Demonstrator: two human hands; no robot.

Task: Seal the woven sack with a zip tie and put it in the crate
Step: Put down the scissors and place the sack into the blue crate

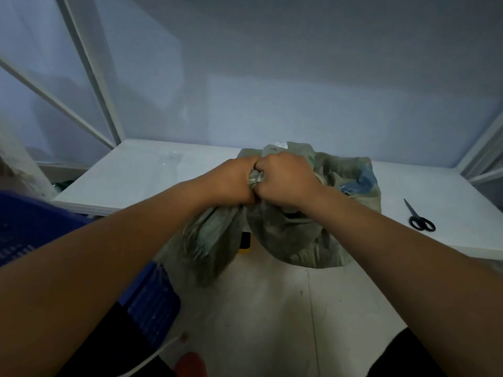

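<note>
Blue crate (152, 308) sits nearest, lower left, beside the desk (141, 175). Left hand (231, 180) and right hand (283, 180) are clenched together on the woven sack (294, 240) neck at the desk edge. No zip tie visible. Risk: loosening grip lets the twisted neck unwind.

two hands, left (234, 178) and right (284, 178), one sack (294, 235), one blue crate (152, 303), one pair of scissors (419, 217), one table (152, 175).

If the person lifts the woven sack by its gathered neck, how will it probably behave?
The woven sack looks floppy: its cloth folds and sags below both fists. It probably hangs and swings from the neck. Its weight cannot be judged; the contents are hidden.
</note>
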